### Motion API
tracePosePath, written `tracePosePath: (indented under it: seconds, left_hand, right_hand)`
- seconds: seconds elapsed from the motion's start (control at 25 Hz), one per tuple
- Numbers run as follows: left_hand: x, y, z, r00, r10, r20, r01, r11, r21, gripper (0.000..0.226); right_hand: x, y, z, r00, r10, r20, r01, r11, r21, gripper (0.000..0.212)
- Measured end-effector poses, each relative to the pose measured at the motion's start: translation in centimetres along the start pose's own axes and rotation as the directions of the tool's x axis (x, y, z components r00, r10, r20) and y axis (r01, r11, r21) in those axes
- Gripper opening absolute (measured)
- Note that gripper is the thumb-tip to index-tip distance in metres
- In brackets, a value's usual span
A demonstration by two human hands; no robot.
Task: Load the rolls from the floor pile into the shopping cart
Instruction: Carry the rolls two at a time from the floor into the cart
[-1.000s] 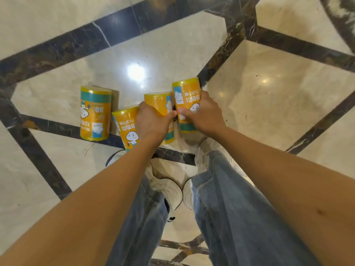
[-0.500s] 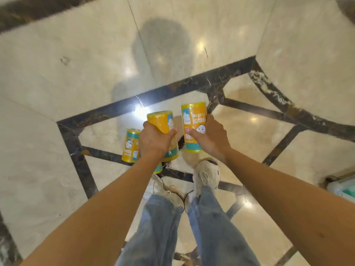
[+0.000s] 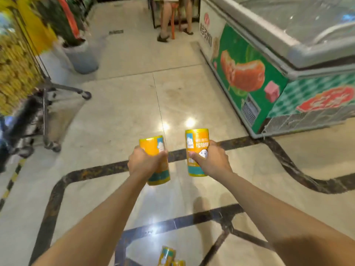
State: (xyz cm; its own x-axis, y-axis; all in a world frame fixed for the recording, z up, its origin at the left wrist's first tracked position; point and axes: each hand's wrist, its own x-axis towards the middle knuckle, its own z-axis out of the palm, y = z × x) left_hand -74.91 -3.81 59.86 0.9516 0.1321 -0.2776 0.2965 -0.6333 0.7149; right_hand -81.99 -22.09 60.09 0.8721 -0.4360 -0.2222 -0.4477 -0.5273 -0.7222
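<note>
Counting rolls: four in view. Two are held, one per hand. Two floor rolls (image 3: pixel 167 254) sit at the bottom edge between the forearms, both cut off by the frame, the second barely a sliver.

Left hand (image 3: pixel 143 164) is wrapped round the middle of the left roll (image 3: pixel 152 145), fingers curled across its front. Yellow top sticks out above the fist, teal base band below it. Right hand (image 3: pixel 214 163) grips the right roll (image 3: pixel 196 140) from its right side, thumb laid across the label, fingers hidden behind. Both held rolls are roughly upright, the left one slightly tilted. They are up off the floor (image 3: pixel 119 112) and apart from each other.

One shopping cart (image 3: pixel 45 110) at the left edge, well apart from both hands. Only its lower frame and wheels are readable; the rest is smeared by motion blur. Yellow mass above it is too blurred to identify, and I cannot tell whether it sits in the cart.

One chest freezer (image 3: pixel 249 77) on the right, cut off by the frame. One bystander (image 3: pixel 166 18) at the top, legs only.
</note>
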Motion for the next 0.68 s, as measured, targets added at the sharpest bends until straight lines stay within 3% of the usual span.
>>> tracePosePath:
  seconds: [0.32, 0.68]
  left_hand:
    - [2.3, 14.7, -21.0, 0.958, 0.143, -0.247, -0.157, 0.987, -0.037, 0.07]
    - [11.6, 23.8, -26.6, 0.891, 0.049, -0.451, -0.132, 0.979, -0.153, 0.061]
  right_hand:
    - [1.5, -23.3, -9.5, 0.94, -0.329, -0.093, 0.335, 0.94, 0.059, 0.057]
    - [13.2, -35.9, -11.0, 0.845, -0.534, -0.005, 0.533, 0.843, 0.071, 0.057]
